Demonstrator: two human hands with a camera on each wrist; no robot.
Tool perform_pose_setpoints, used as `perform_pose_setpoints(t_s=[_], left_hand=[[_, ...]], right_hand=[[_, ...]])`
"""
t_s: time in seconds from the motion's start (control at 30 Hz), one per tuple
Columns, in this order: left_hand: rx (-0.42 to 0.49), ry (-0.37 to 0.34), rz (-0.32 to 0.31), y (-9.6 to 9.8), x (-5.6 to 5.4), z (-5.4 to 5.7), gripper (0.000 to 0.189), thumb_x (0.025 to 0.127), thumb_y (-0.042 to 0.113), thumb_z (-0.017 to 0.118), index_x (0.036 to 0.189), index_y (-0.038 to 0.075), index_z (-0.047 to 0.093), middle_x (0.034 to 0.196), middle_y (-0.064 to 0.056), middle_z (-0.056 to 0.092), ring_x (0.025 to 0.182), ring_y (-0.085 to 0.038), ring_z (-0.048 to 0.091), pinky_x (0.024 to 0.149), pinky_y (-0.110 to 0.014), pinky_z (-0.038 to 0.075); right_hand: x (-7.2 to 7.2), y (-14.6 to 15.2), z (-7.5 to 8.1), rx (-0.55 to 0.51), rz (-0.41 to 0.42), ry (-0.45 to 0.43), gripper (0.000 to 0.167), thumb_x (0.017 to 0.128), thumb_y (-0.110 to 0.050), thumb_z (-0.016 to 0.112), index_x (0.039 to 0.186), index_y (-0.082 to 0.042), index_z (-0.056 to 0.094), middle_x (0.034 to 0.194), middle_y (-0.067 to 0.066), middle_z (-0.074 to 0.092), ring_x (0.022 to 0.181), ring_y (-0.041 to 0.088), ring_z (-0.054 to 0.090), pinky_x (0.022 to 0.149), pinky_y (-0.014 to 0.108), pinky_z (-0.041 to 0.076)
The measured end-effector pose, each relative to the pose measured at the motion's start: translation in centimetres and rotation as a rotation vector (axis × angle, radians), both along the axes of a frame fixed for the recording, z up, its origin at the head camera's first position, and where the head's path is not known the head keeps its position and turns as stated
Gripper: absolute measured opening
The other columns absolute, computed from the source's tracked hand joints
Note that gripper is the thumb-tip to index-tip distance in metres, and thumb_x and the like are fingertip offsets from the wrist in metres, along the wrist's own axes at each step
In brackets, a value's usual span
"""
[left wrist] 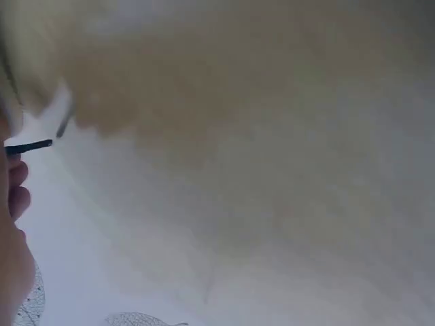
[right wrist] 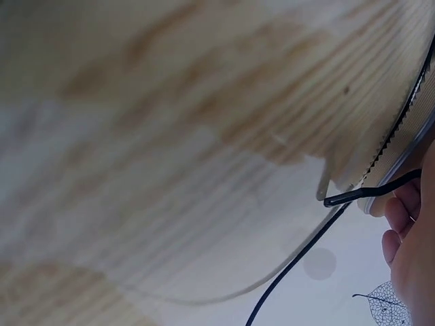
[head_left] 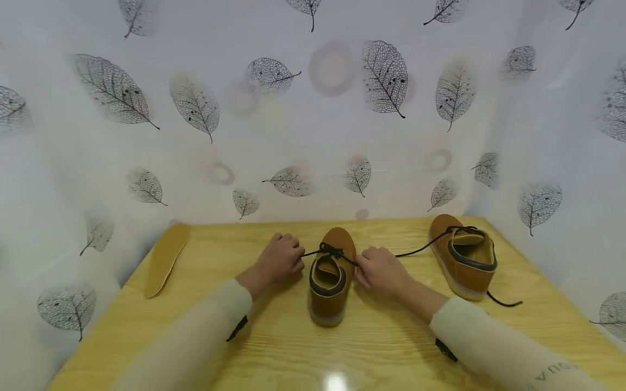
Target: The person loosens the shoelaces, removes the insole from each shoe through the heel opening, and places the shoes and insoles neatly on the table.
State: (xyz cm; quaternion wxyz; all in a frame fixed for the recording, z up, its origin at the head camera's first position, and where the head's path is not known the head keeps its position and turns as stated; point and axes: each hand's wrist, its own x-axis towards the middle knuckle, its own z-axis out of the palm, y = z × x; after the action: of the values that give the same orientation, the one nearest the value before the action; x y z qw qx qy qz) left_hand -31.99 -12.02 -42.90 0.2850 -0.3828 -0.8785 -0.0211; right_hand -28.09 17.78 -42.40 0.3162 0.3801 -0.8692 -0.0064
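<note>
A brown shoe (head_left: 329, 310) stands on the table with its toe pointing away, and its black lace is tied in a knot (head_left: 331, 250) over the tongue. To its left my left hand (head_left: 282, 256) grips one side of the lace; a lace end (left wrist: 30, 147) pokes out of that hand in the left wrist view. On the shoe's other side my right hand (head_left: 381, 270) grips the lace too, and a short end (right wrist: 360, 195) sticks out in the right wrist view. Whether the knot has loops is too small to tell.
A second brown shoe (head_left: 467, 279) stands at the right, one lace running toward my right hand and another trailing right on the table. A tan insole (head_left: 166, 260) lies at the far left. A leaf-patterned curtain (head_left: 303, 136) borders the wooden table (head_left: 288, 353).
</note>
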Motion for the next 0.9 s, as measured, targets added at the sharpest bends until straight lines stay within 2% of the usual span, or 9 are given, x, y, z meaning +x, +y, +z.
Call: perform_pose_setpoints(t_s=[0.07,0.13,0.23,0.37,0.6,0.77,0.9], left_hand=[[-0.052,0.050,-0.022,-0.4,-0.1,0.2,0.009,0.085,0.018,0.067,0.079,0.016,0.060,0.077,-0.001,0.054,0.072,-0.022,0.047,0.072,-0.037,0.034],[-0.099,0.070,-0.057,-0.6,-0.2,0.2,0.008,0.085,0.020,0.066,0.081,0.017,0.060,0.077,0.000,0.055,0.072,-0.020,0.048,0.072,-0.036,0.035],[-0.113,0.046,-0.099,-0.8,-0.1,0.0,0.008,0.087,0.021,0.066,0.084,0.016,0.061,0.078,0.001,0.055,0.072,-0.020,0.049,0.072,-0.036,0.036],[-0.060,0.008,-0.106,-0.6,0.0,0.1,0.006,0.086,0.018,0.068,0.085,0.015,0.062,0.078,0.000,0.056,0.072,-0.021,0.050,0.072,-0.038,0.039],[0.011,-0.124,-0.174,0.0,0.3,-0.1,0.012,0.084,0.011,0.067,0.076,0.014,0.058,0.067,0.001,0.048,0.062,-0.020,0.048,0.060,-0.036,0.041],[0.016,-0.238,-0.126,0.3,0.6,-0.3,0.010,0.087,0.012,0.063,0.079,0.014,0.057,0.071,0.000,0.052,0.063,-0.018,0.050,0.060,-0.035,0.044],[0.036,-0.411,-0.064,0.3,0.6,-0.1,0.014,0.090,0.013,0.059,0.077,0.014,0.055,0.070,0.000,0.051,0.063,-0.016,0.047,0.062,-0.033,0.042]], right_hand=[[0.2,-0.1,-0.1,-0.005,-0.011,-0.009,0.008,0.083,-0.018,0.068,0.084,-0.011,0.064,0.071,-0.001,0.056,0.065,0.019,0.053,0.059,0.033,0.040],[0.3,0.0,-0.1,-0.008,-0.016,-0.011,0.007,0.082,-0.018,0.068,0.084,-0.012,0.065,0.071,-0.001,0.056,0.065,0.019,0.053,0.059,0.033,0.039],[0.4,0.1,-0.1,0.003,-0.022,-0.014,0.007,0.082,-0.018,0.068,0.085,-0.012,0.065,0.071,-0.001,0.056,0.065,0.019,0.053,0.059,0.033,0.038],[0.3,0.1,0.1,0.028,-0.051,-0.037,0.009,0.082,-0.019,0.069,0.083,-0.013,0.062,0.070,-0.001,0.055,0.064,0.020,0.051,0.059,0.033,0.037],[0.8,0.0,0.1,0.059,-0.114,-0.160,0.014,0.084,-0.021,0.070,0.078,-0.016,0.059,0.067,-0.003,0.053,0.065,0.018,0.051,0.060,0.032,0.035],[0.8,-0.1,0.0,0.089,-0.128,-0.204,0.012,0.084,-0.022,0.069,0.078,-0.015,0.061,0.072,-0.001,0.061,0.070,0.021,0.055,0.061,0.034,0.039],[0.6,-0.2,0.0,0.109,-0.129,-0.231,0.012,0.085,-0.023,0.067,0.078,-0.015,0.062,0.075,-0.001,0.063,0.071,0.021,0.056,0.062,0.036,0.041]])
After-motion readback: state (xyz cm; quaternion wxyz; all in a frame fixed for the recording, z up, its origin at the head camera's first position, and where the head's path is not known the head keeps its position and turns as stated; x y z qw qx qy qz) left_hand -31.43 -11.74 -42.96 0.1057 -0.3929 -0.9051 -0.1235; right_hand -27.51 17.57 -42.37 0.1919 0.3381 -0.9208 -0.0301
